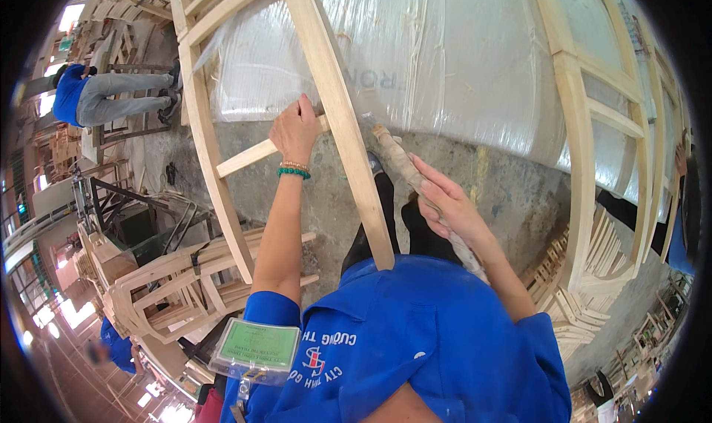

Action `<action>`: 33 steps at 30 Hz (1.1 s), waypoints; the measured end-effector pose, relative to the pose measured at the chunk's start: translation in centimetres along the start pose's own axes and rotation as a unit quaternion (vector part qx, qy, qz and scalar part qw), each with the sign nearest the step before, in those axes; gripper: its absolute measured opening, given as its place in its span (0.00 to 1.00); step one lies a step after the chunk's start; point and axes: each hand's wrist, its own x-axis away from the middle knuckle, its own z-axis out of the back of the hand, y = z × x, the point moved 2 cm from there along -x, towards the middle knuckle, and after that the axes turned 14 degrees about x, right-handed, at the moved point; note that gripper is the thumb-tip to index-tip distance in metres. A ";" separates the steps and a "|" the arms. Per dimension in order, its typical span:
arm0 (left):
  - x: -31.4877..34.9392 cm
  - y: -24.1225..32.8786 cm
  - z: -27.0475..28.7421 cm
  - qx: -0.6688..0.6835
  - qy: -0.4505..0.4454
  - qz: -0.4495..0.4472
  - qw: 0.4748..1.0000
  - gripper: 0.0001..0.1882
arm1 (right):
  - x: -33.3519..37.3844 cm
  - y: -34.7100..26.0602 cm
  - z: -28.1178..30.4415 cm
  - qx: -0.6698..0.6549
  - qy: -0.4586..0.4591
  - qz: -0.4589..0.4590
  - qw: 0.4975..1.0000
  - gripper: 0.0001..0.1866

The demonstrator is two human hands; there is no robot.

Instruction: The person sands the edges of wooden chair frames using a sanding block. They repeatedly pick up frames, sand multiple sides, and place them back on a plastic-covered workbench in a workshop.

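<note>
A pale wooden chair frame leans upright in front of me, its two long legs joined by a crossbar. My left hand is closed on the crossbar near the right-hand leg, with beaded bracelets at the wrist. My right hand grips a long stick-like tool wrapped in pale cloth or tape. Its thin, lighter tip points up and left, close to the leg's right side. Whether the tip touches the leg I cannot tell. The tool's lower end runs back under my right forearm.
A large block wrapped in clear plastic film stands behind the frame. More wooden frames rise at the right, and curved wooden parts are stacked below them. Frames lie stacked at the left. A person in blue stands farther off.
</note>
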 end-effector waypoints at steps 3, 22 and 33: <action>-0.2 0.2 -0.3 0.020 0.015 -0.028 0.999 0.26 | 2.9 0.9 0.0 0.020 -0.015 -0.048 0.999 0.27; -0.7 0.8 -1.7 -0.018 0.031 -0.036 0.999 0.28 | 5.5 2.5 -1.3 -0.088 -0.014 -0.107 0.990 0.27; -0.7 0.5 -1.8 -0.030 0.022 -0.029 0.999 0.28 | 4.5 5.1 -2.5 -0.091 0.010 -0.064 0.994 0.27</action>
